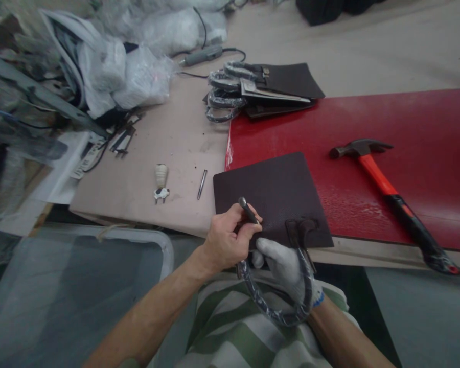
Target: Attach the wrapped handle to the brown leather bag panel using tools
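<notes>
My bare left hand point(232, 236) pinches a short metal rod point(249, 210) over the lower edge of a dark brown leather panel point(268, 189). The panel lies on the table edge, partly on the red board. A round handle point(268, 309) wrapped in clear plastic hangs from the panel's near edge towards my lap. In a white glove, my right hand point(283, 263) reaches through the handle and grips the panel's near edge, its fingers partly hidden below. Left of the panel lie a small metal pin point(202, 184) and a pronged tool with a wrapped grip point(161, 183).
A claw hammer point(383, 189) rests on the red board point(406, 122). Behind the panel is a stack of dark panels with wrapped handles point(283, 84). Plastic-wrapped bundles point(145, 74) and a corded tool point(203, 55) lie at the back left; a grey bin point(164, 245) stands below.
</notes>
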